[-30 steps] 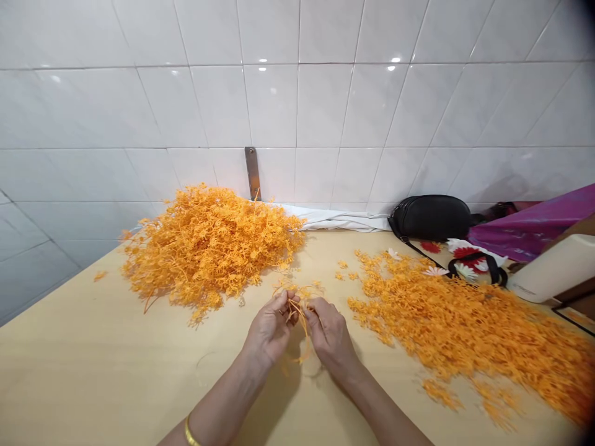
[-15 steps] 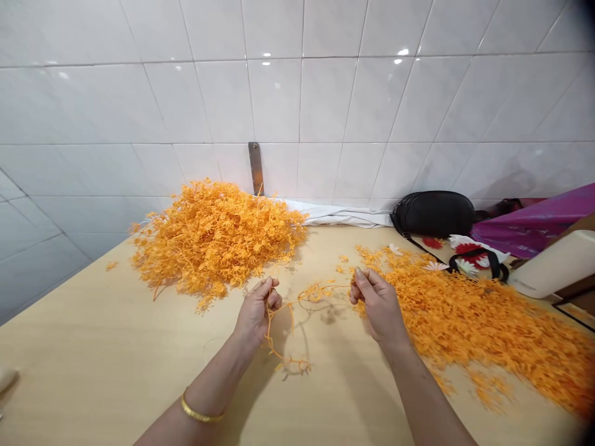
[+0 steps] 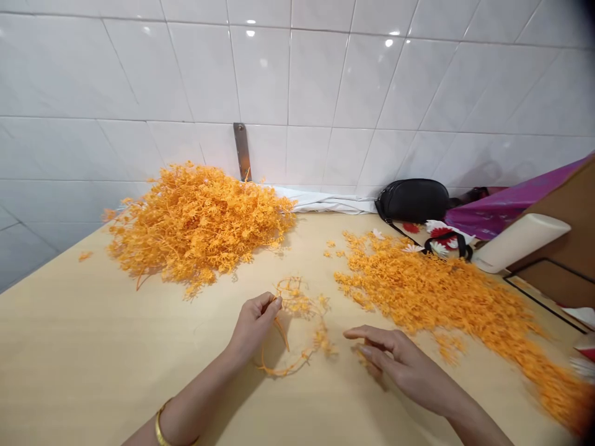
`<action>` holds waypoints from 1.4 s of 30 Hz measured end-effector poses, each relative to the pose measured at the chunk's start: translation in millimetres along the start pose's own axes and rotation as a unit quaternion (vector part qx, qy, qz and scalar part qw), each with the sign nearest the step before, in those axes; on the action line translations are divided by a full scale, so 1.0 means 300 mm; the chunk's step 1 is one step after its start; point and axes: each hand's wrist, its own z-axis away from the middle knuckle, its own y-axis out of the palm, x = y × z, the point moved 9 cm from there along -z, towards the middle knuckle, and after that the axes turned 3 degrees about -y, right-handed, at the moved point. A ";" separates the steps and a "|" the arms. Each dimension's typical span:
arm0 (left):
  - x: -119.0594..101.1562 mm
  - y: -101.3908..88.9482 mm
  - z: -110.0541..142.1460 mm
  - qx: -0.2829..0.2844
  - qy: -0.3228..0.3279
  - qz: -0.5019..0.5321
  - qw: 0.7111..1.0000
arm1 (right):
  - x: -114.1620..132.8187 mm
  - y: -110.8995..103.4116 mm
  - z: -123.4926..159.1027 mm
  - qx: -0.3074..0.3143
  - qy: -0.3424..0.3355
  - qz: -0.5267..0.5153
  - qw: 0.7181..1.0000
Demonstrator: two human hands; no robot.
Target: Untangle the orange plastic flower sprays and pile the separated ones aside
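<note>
My left hand [image 3: 257, 317] pinches a thin orange artificial flower stem [image 3: 283, 373] between thumb and fingers. From that grip the stem's branches loop out over the table, some bare and some with small orange florets [image 3: 321, 339]. To the right, my right hand [image 3: 393, 362] is held low above the table, index finger stretched out and thumb apart from it. A blurred bit of orange shows under its fingertips; whether they touch it I cannot tell. A large heap of orange artificial flower sprays [image 3: 199, 223] lies beyond my left hand. Loose orange florets [image 3: 418, 285] spread beyond my right hand.
Against the tiled wall stand a black bag [image 3: 413, 199] and a folded white cloth [image 3: 330, 202]. Red and white artificial flowers [image 3: 441, 235], a cream bottle [image 3: 523, 241], a purple cloth [image 3: 502, 210] and a brown box [image 3: 562, 229] are on the right. A metal strip [image 3: 242, 152] is fixed to the wall.
My hands were close together at the stem, then moved apart with a branch stretched between them. My right hand has since let go of it, come nearer and opened; the left still grips the stem.
</note>
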 end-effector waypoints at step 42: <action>-0.175 0.095 -0.070 -0.031 0.305 -0.291 0.906 | 0.192 0.045 -0.380 -0.189 -0.152 -0.086 0.966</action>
